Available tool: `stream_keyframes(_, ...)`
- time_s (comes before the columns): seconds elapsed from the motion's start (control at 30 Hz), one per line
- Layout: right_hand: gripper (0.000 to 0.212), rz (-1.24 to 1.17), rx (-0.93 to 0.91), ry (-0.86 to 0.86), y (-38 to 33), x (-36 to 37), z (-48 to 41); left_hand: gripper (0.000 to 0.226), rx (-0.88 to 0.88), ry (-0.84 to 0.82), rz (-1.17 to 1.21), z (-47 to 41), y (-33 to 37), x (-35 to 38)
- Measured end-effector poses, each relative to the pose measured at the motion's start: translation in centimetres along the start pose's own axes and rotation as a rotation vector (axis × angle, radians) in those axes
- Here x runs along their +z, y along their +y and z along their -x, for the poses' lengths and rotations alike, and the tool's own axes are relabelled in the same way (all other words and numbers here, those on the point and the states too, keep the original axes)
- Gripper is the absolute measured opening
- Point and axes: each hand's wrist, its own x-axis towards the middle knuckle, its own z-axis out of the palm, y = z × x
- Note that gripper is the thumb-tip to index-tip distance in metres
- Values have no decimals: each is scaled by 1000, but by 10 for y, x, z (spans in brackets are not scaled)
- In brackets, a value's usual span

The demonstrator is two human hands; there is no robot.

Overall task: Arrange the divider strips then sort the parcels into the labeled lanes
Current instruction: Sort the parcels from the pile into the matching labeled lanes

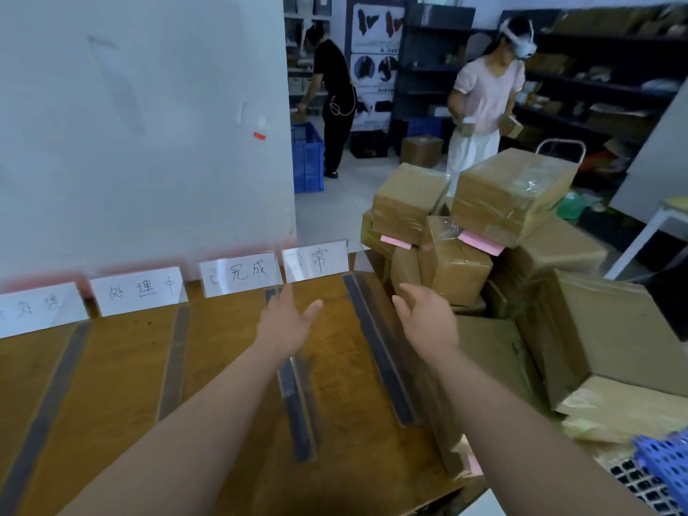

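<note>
Several dark divider strips lie lengthwise on the wooden table (231, 385); one strip (379, 351) runs near the right edge and another strip (296, 407) lies under my left forearm. White lane labels (238, 277) with handwritten characters stand along the table's far edge. A heap of taped brown parcels (454, 262), some with pink slips, is piled to the right of the table. My left hand (286, 322) hovers over the rightmost lane, fingers straight and empty. My right hand (428, 318) reaches toward the parcel heap, fingers relaxed, holding nothing.
A white wall (149, 124) rises behind the labels. Larger cardboard boxes (603, 329) and a blue crate (666, 463) sit at the right. Two persons stand at the back among dark shelves (595, 76), with another blue crate (307, 158) on the floor.
</note>
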Motion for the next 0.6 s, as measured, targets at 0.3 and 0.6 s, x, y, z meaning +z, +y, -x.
stream_keyframes(0.3, 33, -34, -84, 170, -12, -81, -11, 63, 241, 49, -29, 8, 85, -20)
stream_keyframes(0.6, 32, 10, -19, 278, 38, -192, -48, 79, 399, -46, 53, -12, 187, 5)
